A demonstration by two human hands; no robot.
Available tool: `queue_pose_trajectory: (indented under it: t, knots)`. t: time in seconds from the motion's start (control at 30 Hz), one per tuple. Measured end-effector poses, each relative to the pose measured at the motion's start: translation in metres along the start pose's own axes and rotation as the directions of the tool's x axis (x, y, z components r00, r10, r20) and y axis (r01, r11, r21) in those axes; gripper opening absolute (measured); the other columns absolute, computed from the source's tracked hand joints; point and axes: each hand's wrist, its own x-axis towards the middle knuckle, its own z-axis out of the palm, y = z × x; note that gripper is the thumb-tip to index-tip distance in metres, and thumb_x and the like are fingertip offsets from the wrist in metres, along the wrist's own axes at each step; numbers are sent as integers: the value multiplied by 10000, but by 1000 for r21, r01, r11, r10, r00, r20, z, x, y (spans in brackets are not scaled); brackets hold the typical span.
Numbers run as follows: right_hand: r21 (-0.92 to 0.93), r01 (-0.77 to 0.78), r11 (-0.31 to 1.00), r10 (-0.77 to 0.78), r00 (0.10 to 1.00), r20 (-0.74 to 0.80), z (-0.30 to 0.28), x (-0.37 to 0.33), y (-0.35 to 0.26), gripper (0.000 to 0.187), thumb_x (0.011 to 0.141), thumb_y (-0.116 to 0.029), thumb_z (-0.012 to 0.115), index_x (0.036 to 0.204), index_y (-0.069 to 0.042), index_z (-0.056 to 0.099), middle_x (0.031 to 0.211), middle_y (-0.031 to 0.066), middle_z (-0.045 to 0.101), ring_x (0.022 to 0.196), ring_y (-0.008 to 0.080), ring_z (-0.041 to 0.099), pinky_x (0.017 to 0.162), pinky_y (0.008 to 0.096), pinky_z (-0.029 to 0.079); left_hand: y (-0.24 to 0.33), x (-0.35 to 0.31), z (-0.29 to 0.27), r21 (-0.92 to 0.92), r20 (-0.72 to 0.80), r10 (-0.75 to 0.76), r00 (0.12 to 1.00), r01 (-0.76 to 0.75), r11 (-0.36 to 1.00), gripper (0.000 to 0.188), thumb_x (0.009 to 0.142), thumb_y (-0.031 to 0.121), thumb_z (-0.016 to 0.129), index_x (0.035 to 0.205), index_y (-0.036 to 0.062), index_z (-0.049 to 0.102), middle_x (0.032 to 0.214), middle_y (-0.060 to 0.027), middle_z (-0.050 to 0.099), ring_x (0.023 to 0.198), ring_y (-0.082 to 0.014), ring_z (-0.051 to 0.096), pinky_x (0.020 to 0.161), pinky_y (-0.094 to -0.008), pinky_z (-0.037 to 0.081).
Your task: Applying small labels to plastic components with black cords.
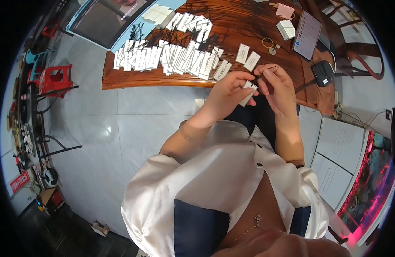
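My left hand [225, 95] pinches a white hang tag [247, 94] between thumb and fingers, just off the table's near edge. A dark string [255, 80] runs from the top of that tag toward my right hand [278, 88]. The fingertips of my right hand are closed together around the string; its end is hidden. Beyond my hands, two loose white tags [243, 54] lie on the wooden table [244, 25]. To the left spreads a long overlapping row of tags [176, 59] with black strings, and behind it sits another pile of tags [191, 22].
A block of stacked white cards [159, 16] stands beside a blue-edged screen [104, 20]. On the right lie a smaller card stack [286, 30], a yellowish ring [267, 42], a phone [307, 35] and a black device [322, 73]. A red stool [56, 80] and white drawers [338, 158] flank the table.
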Motion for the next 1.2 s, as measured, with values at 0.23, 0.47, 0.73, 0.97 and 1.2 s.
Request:
queue_pose_trajectory:
  t: [0.23, 0.47, 0.73, 0.97, 1.2]
  knots:
    - [-348, -65, 935, 60, 998, -25, 1, -10, -3, 156, 885, -86, 575, 976, 20, 645, 869, 58, 620, 657, 73, 515, 570, 190, 399, -8, 0, -2, -7, 1, 17, 1000, -17, 1000, 216, 916, 7, 518, 1112, 24, 431, 934, -101, 619, 750, -123, 615, 645, -235, 490]
    - [-471, 150, 869, -123, 989, 87, -1, -14, -5, 177, 902, -72, 565, 1011, 28, 664, 1071, 99, 585, 740, 92, 535, 616, 204, 412, -19, 0, -3, 34, 16, 84, 996, -85, 996, 205, 916, 29, 521, 1101, 18, 434, 914, -81, 608, 743, -112, 603, 613, -235, 490]
    - [-539, 224, 812, -129, 969, 209, 6, -16, -11, 195, 878, -45, 592, 1048, 20, 661, 1091, 91, 550, 871, 112, 528, 698, 213, 432, -9, 2, -2, 149, 82, 9, 997, -21, 989, 191, 967, 134, 478, 1090, 15, 562, 843, -44, 605, 674, -96, 570, 608, -212, 456]
    - [-552, 235, 800, -160, 970, 182, -1, -18, -8, 172, 850, -29, 618, 1006, 21, 667, 1032, 81, 582, 835, 109, 534, 632, 201, 425, -5, 0, -1, 157, 34, 42, 999, -47, 987, 160, 954, 137, 506, 1018, 19, 593, 805, -40, 603, 650, -89, 556, 584, -210, 443]
    - [-494, 283, 822, -217, 958, 189, 2, -21, -4, 145, 846, -19, 620, 977, 11, 675, 1034, 80, 587, 825, 103, 535, 613, 199, 422, -6, 0, 5, 199, 26, 58, 998, -62, 978, 145, 934, 120, 526, 996, 26, 617, 764, -22, 599, 585, -66, 530, 508, -194, 408]
